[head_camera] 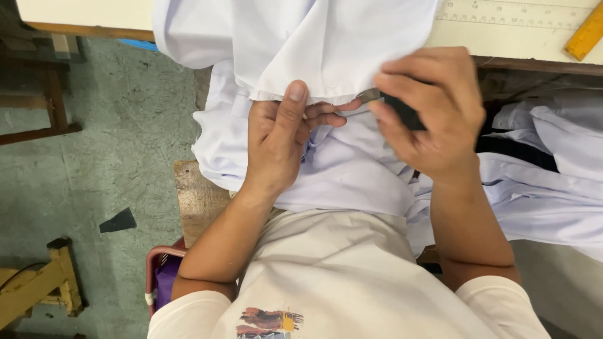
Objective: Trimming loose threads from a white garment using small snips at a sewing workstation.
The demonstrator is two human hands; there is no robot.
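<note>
Bright even daylight, soft shadows; sharp focus

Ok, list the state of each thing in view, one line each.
left hand: pinching the white garment's edge.
right hand: closed on a small dark-handled cutter.
white garment: draped off the table, bunched in the lap.
yellow ruler: flat on the table.

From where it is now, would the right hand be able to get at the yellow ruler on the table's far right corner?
Probably yes, but not freely: the right hand already grips a small dark-handled cutting tool at the white fabric's hem. The yellow ruler lies uncovered on the table, with nothing between them.
</note>
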